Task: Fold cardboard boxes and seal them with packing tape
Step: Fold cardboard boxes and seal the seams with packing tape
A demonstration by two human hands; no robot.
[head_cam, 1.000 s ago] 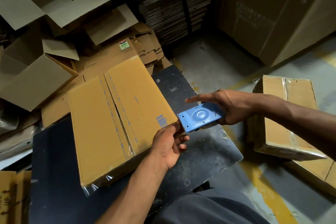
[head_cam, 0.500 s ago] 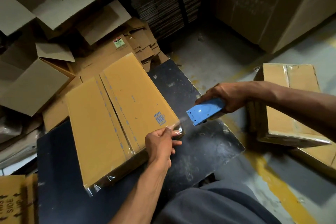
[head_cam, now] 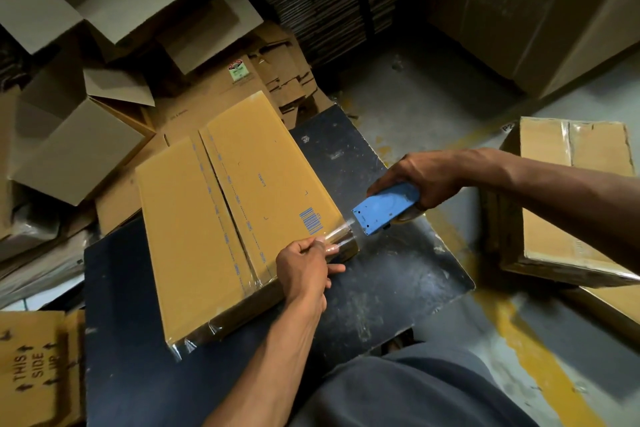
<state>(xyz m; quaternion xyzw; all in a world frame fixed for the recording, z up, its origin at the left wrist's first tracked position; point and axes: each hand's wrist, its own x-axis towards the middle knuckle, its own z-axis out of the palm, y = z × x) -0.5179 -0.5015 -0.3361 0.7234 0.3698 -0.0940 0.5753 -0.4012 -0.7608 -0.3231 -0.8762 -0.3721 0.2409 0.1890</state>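
A flat closed cardboard box (head_cam: 221,218) lies on a dark table (head_cam: 391,281), its centre seam running away from me. My right hand (head_cam: 426,177) grips a blue tape dispenser (head_cam: 384,208) just off the box's near right corner. A strip of clear tape (head_cam: 341,230) stretches from the dispenser to that corner. My left hand (head_cam: 304,270) pinches the tape's end against the box's right edge. Clear tape also shines along the box's near edge.
A taped cardboard box (head_cam: 568,204) stands on the floor at the right. Open and flattened cartons (head_cam: 79,149) pile up at the left and back. A box marked THIS SIDE UP (head_cam: 34,371) sits at the lower left. Large cartons (head_cam: 533,7) stand at the back right.
My right hand drew the dispenser away from the box's corner to the right, pulling out a strip of tape. My left hand moved onto the corner and now holds the tape's end there.
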